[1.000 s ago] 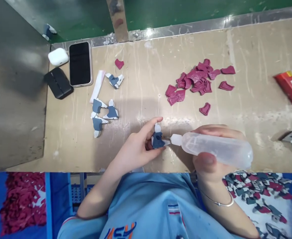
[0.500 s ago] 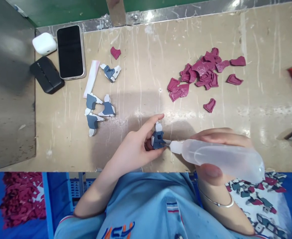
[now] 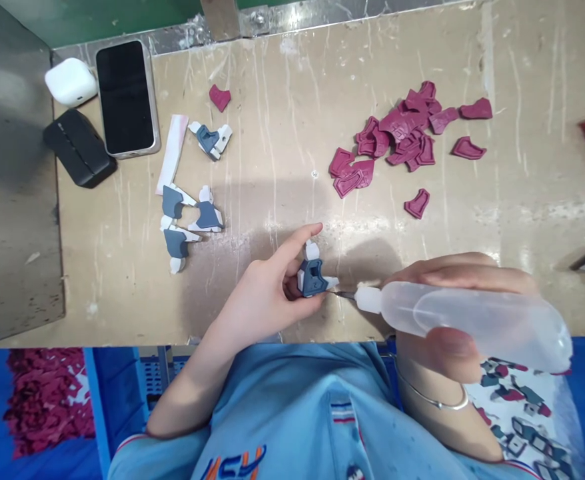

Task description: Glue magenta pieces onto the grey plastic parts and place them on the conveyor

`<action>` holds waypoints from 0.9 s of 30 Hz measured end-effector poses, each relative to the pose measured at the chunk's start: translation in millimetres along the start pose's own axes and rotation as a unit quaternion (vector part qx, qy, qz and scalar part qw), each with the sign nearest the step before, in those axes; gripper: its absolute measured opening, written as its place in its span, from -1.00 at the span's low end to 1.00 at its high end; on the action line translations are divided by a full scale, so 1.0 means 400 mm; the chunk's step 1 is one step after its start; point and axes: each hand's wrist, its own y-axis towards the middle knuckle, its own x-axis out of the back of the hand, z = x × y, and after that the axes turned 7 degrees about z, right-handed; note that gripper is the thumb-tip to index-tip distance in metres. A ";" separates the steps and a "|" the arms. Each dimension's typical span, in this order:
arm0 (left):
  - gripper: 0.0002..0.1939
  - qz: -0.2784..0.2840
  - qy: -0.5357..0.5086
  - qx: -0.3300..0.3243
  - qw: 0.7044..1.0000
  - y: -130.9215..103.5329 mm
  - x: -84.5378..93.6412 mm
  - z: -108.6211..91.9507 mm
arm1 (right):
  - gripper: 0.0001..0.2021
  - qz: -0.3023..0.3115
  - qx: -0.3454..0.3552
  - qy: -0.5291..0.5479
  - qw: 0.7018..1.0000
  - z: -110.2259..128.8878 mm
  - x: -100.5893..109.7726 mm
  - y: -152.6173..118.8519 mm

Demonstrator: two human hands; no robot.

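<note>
My left hand [image 3: 267,293] pinches a small dark blue and white plastic part [image 3: 313,279], its recessed face turned up, with the index finger stretched past it. In my right hand [image 3: 460,333] lies a translucent squeeze bottle [image 3: 482,320], held on its side. The bottle's thin metal nozzle [image 3: 343,294] points left and its tip is close to the part's lower right edge; whether it touches I cannot tell. Similar blue and white parts [image 3: 207,215] lie to the left, one of them [image 3: 210,140] farther back. Behind my hands is a pile of maroon plastic pieces [image 3: 402,127].
A phone [image 3: 127,100], a white case [image 3: 71,81] and a black box [image 3: 79,148] sit at the back left beside a metal panel [image 3: 12,180]. A paper strip [image 3: 172,153] and one maroon piece [image 3: 219,98] lie nearby. Below the table edge are blue bins [image 3: 117,400] with maroon pieces.
My right hand has drawn the bottle to the right, and its nozzle has moved from over the part's recess to its edge. The whole view has shifted slightly.
</note>
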 end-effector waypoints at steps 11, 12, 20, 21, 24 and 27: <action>-0.16 0.001 0.006 -0.001 1.000 0.001 0.000 -0.001 | -0.75 -0.002 -0.007 -0.034 0.999 0.008 0.006 -0.002; -0.15 0.001 0.006 0.000 1.000 0.001 0.000 -0.002 | -0.74 0.006 -0.008 -0.023 1.000 0.007 0.005 -0.002; -0.16 0.005 0.003 -0.006 1.000 -0.002 0.001 -0.003 | -0.76 -0.013 -0.027 -0.017 0.999 0.008 0.003 0.000; -0.16 0.004 0.003 -0.005 1.000 -0.002 0.001 -0.003 | -0.76 -0.012 -0.030 -0.022 0.999 0.010 0.003 0.001; -0.18 -0.001 0.007 -0.006 1.000 -0.002 0.000 -0.004 | -0.75 -0.031 -0.018 -0.044 0.998 0.013 0.001 0.002; -0.18 0.001 0.007 -0.005 1.000 -0.002 0.001 -0.006 | -0.75 -0.013 -0.029 -0.034 0.999 0.014 -0.003 0.003</action>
